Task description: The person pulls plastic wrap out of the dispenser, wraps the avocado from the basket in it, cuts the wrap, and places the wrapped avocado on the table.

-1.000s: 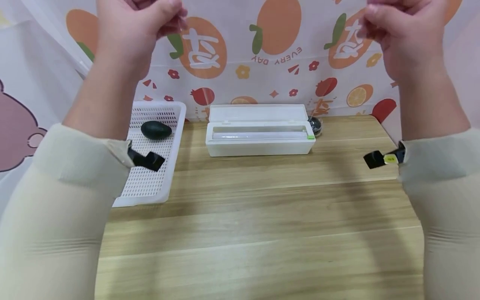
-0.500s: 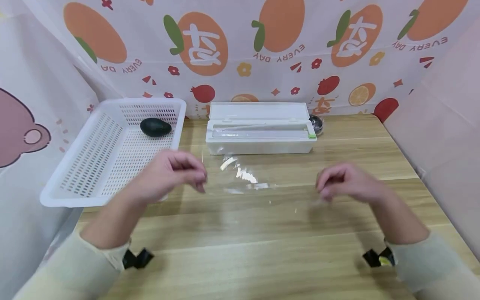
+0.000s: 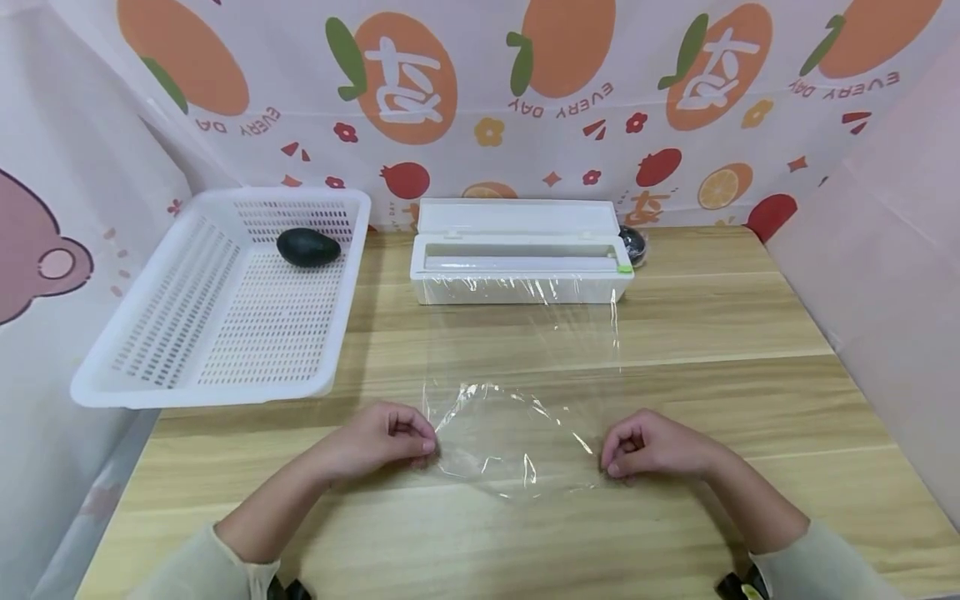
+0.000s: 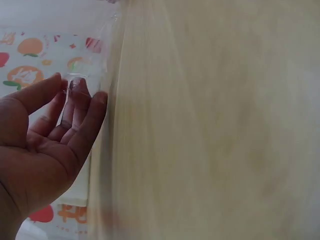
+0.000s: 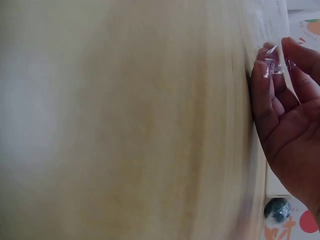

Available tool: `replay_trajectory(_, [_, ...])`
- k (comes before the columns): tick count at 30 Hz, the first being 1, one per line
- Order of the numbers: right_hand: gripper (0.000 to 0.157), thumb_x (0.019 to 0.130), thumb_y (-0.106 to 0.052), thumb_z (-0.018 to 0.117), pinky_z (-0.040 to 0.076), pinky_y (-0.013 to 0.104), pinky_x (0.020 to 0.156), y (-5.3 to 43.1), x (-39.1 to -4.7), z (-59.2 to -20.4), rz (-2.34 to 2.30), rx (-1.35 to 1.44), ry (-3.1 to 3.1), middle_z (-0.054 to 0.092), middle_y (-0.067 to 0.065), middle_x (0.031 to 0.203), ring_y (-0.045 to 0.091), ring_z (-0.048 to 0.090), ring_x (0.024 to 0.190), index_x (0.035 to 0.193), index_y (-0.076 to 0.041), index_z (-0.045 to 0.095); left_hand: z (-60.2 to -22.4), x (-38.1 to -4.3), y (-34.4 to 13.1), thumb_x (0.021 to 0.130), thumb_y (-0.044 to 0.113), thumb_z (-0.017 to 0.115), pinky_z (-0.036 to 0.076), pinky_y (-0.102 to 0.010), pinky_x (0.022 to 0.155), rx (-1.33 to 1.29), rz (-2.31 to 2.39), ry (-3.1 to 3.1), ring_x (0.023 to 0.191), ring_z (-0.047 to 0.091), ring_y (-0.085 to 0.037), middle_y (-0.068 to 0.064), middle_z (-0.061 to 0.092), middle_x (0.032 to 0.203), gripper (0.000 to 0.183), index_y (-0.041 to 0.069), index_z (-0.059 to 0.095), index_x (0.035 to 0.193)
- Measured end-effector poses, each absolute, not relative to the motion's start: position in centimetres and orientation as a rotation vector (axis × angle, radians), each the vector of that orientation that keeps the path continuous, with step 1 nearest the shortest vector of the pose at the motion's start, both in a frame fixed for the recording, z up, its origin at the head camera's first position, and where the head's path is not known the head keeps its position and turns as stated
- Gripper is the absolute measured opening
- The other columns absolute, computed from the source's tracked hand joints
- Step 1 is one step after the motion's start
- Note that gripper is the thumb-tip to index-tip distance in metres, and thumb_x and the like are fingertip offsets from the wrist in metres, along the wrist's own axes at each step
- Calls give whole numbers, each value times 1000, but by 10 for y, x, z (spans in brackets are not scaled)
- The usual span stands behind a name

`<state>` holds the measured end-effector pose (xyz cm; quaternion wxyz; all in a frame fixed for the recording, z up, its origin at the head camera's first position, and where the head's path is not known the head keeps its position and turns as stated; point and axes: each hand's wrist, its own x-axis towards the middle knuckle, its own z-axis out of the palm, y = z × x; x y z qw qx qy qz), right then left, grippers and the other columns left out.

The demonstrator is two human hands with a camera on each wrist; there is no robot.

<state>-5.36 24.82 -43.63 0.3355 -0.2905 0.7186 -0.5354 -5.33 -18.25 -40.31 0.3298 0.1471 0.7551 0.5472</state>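
A sheet of clear plastic wrap (image 3: 517, 425) runs from the front of a white cling-film dispenser box (image 3: 517, 218), lid raised, toward me over the wooden table. My left hand (image 3: 382, 442) pinches the near left corner of the film. At the near right corner, my right hand (image 3: 660, 450) pinches it between thumb and fingers. Both hands are low, close to the tabletop. In the left wrist view a thin fold of wrap (image 4: 77, 82) shows at the fingertips; crumpled wrap (image 5: 272, 62) shows likewise in the right wrist view.
On the left stands a white perforated basket (image 3: 210, 396) with a dark green avocado-shaped object (image 3: 308, 247) inside. Beside the box's right end sits a dark round object (image 3: 633, 244) in what looks like clear film. A fruit-print curtain (image 3: 487, 167) hangs behind the table (image 3: 750, 400).
Both hands have come down from high up toward the tabletop and nearer to me. The film, once lifted, now lies stretched from the dispenser box across the table.
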Motion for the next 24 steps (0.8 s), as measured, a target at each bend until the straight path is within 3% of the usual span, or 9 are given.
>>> replay_trajectory(5, [5,85,-10,75,53,25,83,247,-46,-435,-1406,-880,2080,67,5,99,14,62,96,90,-12,76,-396,-56,-187,88,16,74,59,-32,70,431,1361,2072,80,69,-26,-14,73,89,15,3,73,96])
replay_trajectory(11, [9,83,-9,78,51,22,80,240,-31,-428,-1378,-1025,2341,67,-4,90,11,60,90,90,-14,78,-387,-54,-190,85,18,76,57,-26,67,560,1209,2160,76,70,-20,-4,75,85,13,8,75,93])
replay_trajectory(16, [17,82,-11,80,53,20,70,237,-20,-429,-1246,-999,2541,68,-10,89,3,59,83,98,-17,77,-383,-52,-194,87,17,75,56,-25,72,626,1133,2161,76,70,-20,-2,75,83,20,5,72,102])
replay_trajectory(20, [17,82,-10,79,54,19,76,239,-15,-438,-1188,-1042,2569,68,-12,91,1,62,85,95,-21,75,-376,-50,-201,87,19,75,56,-23,77,693,1086,2149,78,70,-12,-1,75,89,24,5,72,107])
replay_trajectory(23, [22,78,-5,81,52,15,77,238,-11,-443,-1214,-1107,2598,63,-12,93,3,60,86,86,-23,74,-370,-47,-208,87,20,75,55,-22,68,748,1043,2115,70,64,-4,-4,75,99,26,8,74,109])
replay_trajectory(24, [23,77,-3,82,50,14,71,238,-9,-444,-1225,-1115,2610,59,-11,91,3,57,85,85,-23,75,-367,-46,-210,86,21,76,54,-22,64,749,1026,2102,65,62,-3,-7,74,105,27,9,74,111])
